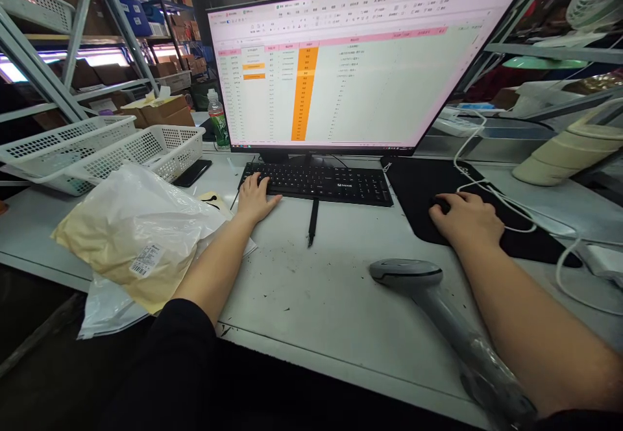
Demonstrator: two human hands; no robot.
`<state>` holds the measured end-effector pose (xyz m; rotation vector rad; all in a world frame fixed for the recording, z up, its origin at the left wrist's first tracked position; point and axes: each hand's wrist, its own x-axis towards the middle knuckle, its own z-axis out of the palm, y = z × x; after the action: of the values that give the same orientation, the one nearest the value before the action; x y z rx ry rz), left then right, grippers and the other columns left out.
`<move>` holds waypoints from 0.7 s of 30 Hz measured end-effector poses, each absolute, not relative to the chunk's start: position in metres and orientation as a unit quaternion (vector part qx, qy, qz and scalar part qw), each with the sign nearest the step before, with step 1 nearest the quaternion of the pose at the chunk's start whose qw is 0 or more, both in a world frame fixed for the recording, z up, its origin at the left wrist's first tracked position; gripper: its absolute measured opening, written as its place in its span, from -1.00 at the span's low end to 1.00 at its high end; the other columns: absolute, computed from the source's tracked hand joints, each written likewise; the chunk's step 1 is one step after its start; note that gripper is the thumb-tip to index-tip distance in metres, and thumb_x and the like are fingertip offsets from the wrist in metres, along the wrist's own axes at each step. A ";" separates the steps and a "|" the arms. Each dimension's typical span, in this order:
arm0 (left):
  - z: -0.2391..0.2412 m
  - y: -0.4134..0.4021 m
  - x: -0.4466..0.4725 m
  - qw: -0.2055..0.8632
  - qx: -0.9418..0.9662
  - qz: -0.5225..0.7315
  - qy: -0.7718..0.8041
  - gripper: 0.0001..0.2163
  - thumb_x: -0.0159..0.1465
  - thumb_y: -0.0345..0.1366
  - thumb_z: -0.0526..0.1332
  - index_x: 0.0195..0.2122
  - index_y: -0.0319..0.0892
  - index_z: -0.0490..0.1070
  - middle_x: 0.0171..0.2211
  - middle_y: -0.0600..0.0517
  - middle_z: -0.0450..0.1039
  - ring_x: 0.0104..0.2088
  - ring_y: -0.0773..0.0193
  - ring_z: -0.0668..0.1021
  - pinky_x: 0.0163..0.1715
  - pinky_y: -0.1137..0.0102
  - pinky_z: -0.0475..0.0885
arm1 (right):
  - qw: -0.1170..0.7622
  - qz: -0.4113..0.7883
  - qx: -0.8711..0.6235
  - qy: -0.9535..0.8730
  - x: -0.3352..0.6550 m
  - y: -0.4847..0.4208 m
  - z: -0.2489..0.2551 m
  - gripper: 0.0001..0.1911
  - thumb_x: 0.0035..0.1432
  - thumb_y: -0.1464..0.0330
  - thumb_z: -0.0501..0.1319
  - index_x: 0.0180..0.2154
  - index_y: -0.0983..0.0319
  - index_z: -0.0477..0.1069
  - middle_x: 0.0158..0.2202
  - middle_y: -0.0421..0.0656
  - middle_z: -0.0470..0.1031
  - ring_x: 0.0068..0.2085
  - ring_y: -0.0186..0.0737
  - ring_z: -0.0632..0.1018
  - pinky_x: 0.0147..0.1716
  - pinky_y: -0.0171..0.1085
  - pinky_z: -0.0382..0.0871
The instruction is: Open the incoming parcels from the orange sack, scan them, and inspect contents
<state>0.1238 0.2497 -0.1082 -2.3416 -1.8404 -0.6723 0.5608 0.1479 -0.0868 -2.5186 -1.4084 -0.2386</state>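
My left hand (256, 198) rests on the left end of a black keyboard (335, 183), its fingers spread over the keys and the thumb out to the side. On a black mouse pad (413, 191), my right hand (467, 220) is curled over a dark computer mouse (442, 205), which the fingers mostly hide. Behind the keyboard stands a monitor (370, 93) showing a spreadsheet with an orange column. A grey barcode scanner (409, 274) lies beside my right forearm. By my left forearm are plastic-wrapped packages (141, 223) with a barcode label.
White perforated baskets (160, 142), a phone (193, 173) and a green-labelled bottle (218, 119) stand at the left. A black pen-like cutter (313, 223) lies below the keyboard. White cables (516, 213) cross the right side near a beige tumbler (559, 152). The desk's front edge (311, 356) is near me.
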 end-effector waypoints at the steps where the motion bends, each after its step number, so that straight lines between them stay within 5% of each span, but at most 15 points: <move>1: -0.108 0.250 0.124 0.039 -0.766 -0.220 -0.602 -0.38 0.37 0.08 0.20 0.36 -0.15 0.29 0.46 -0.22 0.10 0.45 -0.16 0.16 0.44 0.02 0.11 | 0.123 -0.080 -0.862 -0.485 0.560 0.147 -0.087 -0.36 0.39 0.07 -0.10 0.27 0.18 0.46 0.40 0.05 0.27 0.22 0.26 0.39 0.06 0.12 0.38; 21: -0.110 0.253 0.122 0.018 -0.765 -0.231 -0.601 -0.44 0.39 0.04 0.19 0.32 -0.14 0.32 0.45 -0.22 0.12 0.44 -0.17 0.18 0.42 -0.01 0.12 | 0.125 -0.060 -0.872 -0.469 0.548 0.140 -0.081 -0.34 0.37 0.04 -0.11 0.28 0.16 0.43 0.40 0.07 0.27 0.26 0.29 0.37 0.08 0.18 0.36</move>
<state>0.1220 0.2530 -0.1103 -2.3766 -1.8669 -0.7183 0.5485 0.1395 -0.0806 -2.5417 -1.3677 -0.1738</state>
